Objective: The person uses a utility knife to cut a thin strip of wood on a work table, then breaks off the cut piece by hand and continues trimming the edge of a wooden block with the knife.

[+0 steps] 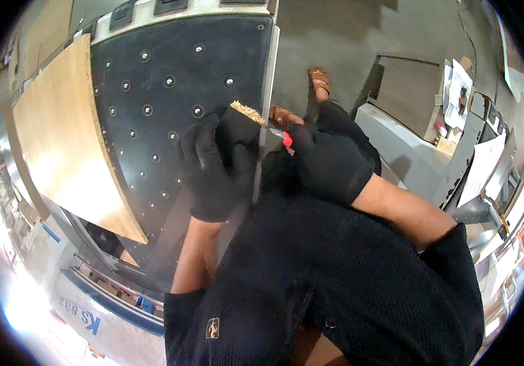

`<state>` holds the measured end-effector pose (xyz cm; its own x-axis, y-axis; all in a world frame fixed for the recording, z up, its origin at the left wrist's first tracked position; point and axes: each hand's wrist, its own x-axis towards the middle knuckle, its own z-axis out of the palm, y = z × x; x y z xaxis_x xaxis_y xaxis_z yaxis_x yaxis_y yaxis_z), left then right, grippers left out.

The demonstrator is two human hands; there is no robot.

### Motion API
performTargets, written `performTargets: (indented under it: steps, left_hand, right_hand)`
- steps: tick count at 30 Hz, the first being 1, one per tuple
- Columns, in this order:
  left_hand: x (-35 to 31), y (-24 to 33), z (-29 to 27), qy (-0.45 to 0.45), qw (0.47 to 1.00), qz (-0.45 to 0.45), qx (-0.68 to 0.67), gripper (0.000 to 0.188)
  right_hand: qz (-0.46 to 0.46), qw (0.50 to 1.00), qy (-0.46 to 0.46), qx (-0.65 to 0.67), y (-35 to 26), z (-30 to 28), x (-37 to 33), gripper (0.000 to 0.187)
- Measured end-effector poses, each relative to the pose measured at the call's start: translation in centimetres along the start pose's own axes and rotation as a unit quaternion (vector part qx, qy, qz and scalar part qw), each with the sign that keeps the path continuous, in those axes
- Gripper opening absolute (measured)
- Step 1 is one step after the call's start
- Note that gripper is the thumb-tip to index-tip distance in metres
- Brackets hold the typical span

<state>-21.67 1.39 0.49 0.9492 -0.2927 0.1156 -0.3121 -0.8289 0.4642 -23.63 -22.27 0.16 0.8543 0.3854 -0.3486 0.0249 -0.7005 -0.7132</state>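
At frame centre, the left hand (218,165) grips a black-faced chipboard piece (241,123), lower end hard to distinguish. The right hand (334,161) closes its fingers around a red-collared blade tool (287,139), handle concealed.

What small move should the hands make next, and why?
I'd probably have the right hand ease the red tool lightly along the rough pale edge of the board: its thin tip sits close by that edge's right end, and the left hand is holding the board. Whether tip and board touch, I can't tell.
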Motion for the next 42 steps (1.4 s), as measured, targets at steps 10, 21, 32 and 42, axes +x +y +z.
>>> performTargets:
  steps: [10, 21, 32, 42]
  left_hand:
    - [0.1, -0.6, 0.1, -0.087, 0.994, -0.015, 0.058, 0.086]
    - [0.2, -0.8, 0.2, -0.040, 0.999, 0.014, 0.015, 0.078]
    - [0.5, -0.4, 0.2, -0.048, 0.999, 0.000, 0.006, 0.080]
    - [1.5, -0.7, -0.3, -0.058, 0.998, -0.013, 0.013, 0.083]
  right_hand:
    - [0.000, 0.997, -0.058, -0.055, 2.8, 1.9, 1.7, 0.034]
    - [0.028, 0.994, -0.013, 0.105, 2.5, 0.8, 2.0, 0.065]
    - [-0.021, 0.997, -0.035, 0.072, 2.9, 1.9, 2.4, 0.030]
    - [-0.078, 0.995, 0.008, 0.058, 5.5, 4.5, 4.6, 0.033]
